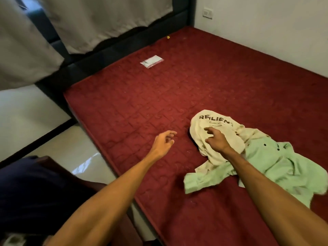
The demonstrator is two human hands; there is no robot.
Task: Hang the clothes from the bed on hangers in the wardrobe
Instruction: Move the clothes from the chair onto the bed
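A bedroom in a home: a bare dark-red quilted mattress (195, 89) fills a dark bed frame (99, 55) set against a white wall with a wall socket (207, 14). Pale curtains (99, 20) hang behind the frame, beside a glossy tiled floor (74, 157), and crumpled shirts (257, 157) lie on the mattress.

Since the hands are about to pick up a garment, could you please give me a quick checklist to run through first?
1. Right hand over the cream T-shirt: ok.
2. Right hand has closed a grip on it: not ok, fingers open.
3. Left hand free: ok, empty above the mattress.
4. T-shirt lies on top of the green shirt: ok.
5. Hanger or wardrobe within reach: cannot tell, none in view.
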